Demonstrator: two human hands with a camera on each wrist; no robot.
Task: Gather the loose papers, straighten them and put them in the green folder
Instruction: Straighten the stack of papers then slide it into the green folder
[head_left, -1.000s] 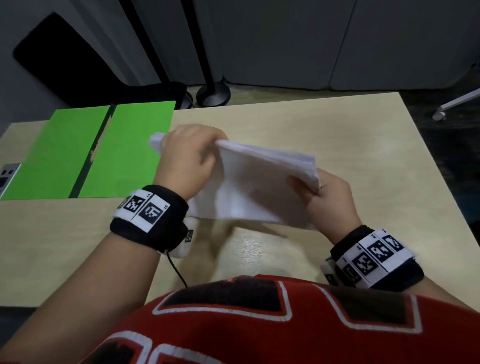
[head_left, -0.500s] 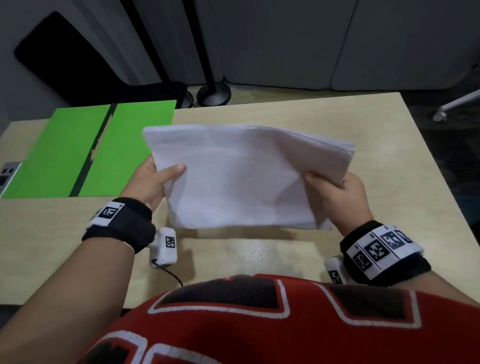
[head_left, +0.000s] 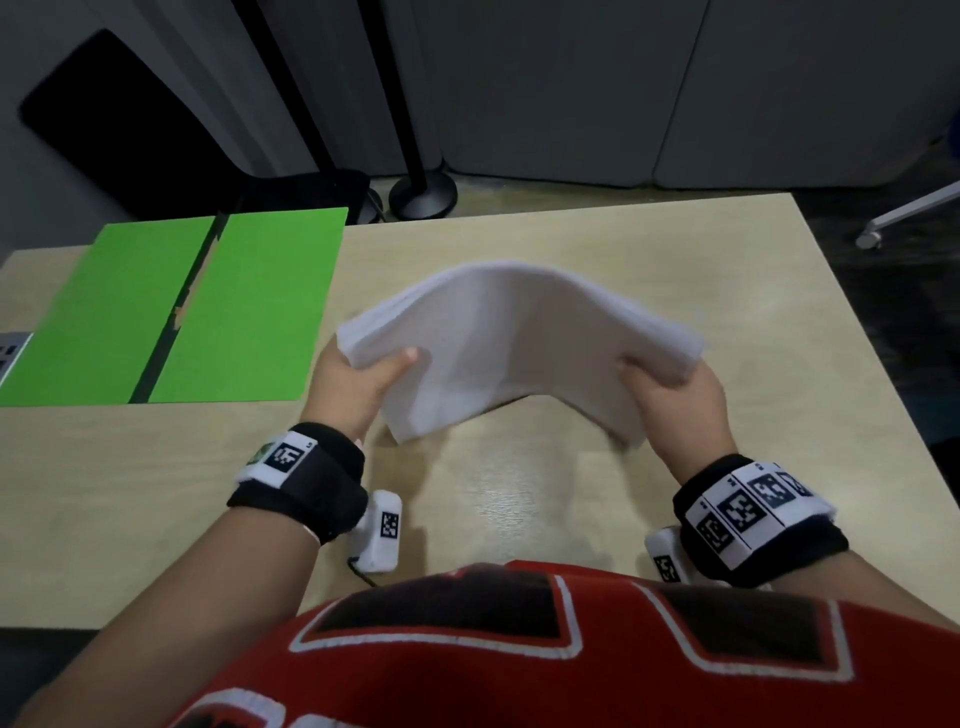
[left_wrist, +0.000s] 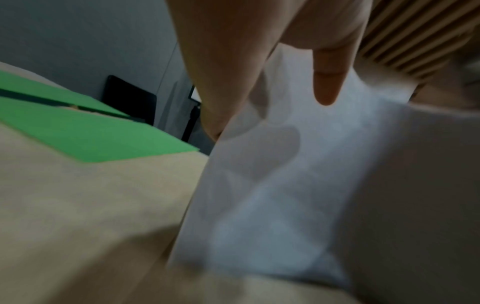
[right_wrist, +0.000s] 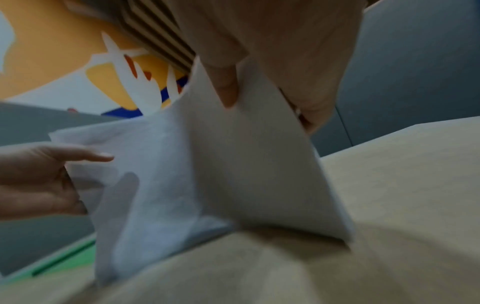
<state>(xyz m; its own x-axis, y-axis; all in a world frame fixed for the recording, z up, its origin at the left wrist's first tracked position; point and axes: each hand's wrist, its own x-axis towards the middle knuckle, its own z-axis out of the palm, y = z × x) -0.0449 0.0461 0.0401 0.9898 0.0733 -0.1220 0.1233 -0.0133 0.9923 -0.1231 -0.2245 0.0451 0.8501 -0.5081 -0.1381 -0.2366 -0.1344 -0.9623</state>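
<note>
Since half a second ago the papers (head_left: 514, 343) went from flat to arched. Both hands, left hand (head_left: 358, 379) and right hand (head_left: 675, 395), pinch their ends above the bench (head_left: 623, 249). Looks like straightening; next comes squaring the edges, then over to the open green folder (head_left: 249, 306).

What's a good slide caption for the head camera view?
Both hands, left hand and right hand, arch a stack of papers above the table, beside the open green folder.
</note>
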